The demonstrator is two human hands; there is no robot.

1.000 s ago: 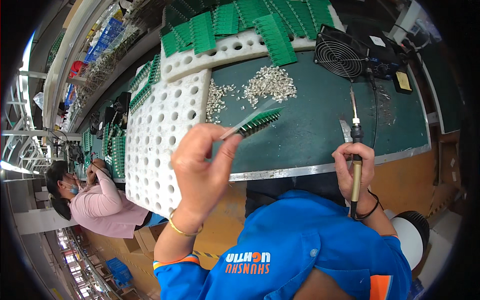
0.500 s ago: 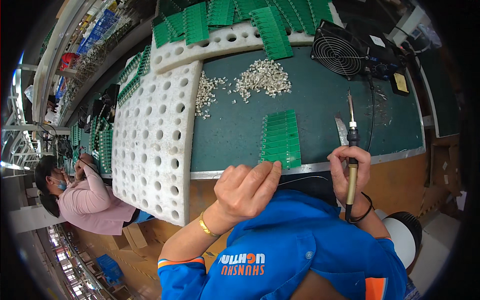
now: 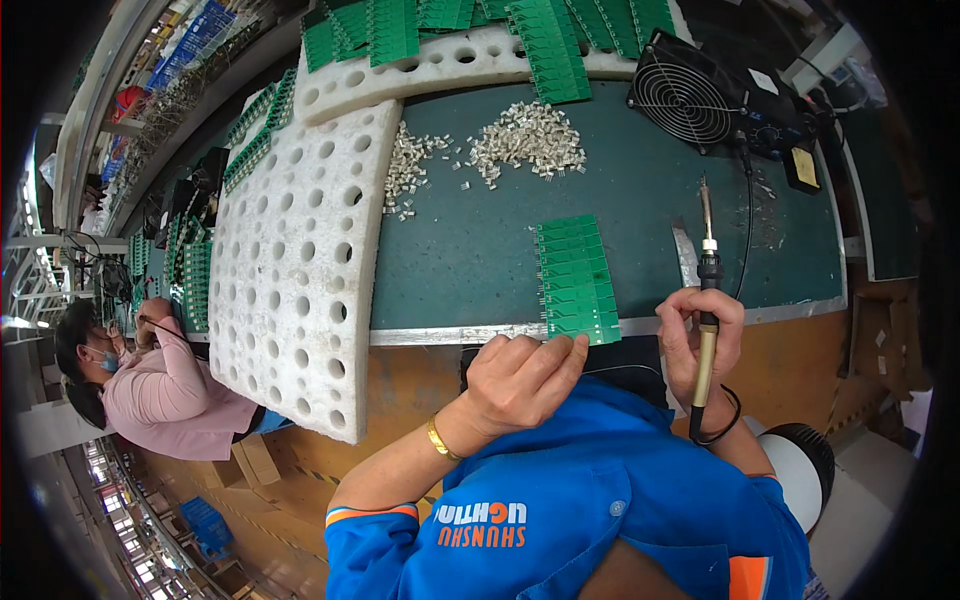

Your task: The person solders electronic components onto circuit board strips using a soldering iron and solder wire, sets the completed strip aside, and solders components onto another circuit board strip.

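My left hand (image 3: 525,385) is closed at the near edge of a green circuit board (image 3: 578,275), fingertips at its lower corner. The board lies on the bench, slightly tilted, its near end at the bench edge; pins line its left side. From beside the left fingers a thin silvery wire (image 3: 630,367) curves to the right; its held part is hidden. In my right hand (image 3: 692,340) is a soldering iron (image 3: 706,350), upright with its metal tip pointing away from me, apart from the board. Just left of the iron lies a flat metal strip (image 3: 685,255).
Piles of small whitish metal parts (image 3: 528,145) lie beyond the board. White foam slabs with holes (image 3: 290,270) stand left and behind, more green boards (image 3: 550,50) on the rear one. A black fan unit (image 3: 690,100) sits back right. A co-worker (image 3: 165,400) sits at far left.
My left hand has moved to the right, and the circuit board has shifted right and turned slightly with it. The soldering iron stays nearly in place. The whole view has tilted a little.
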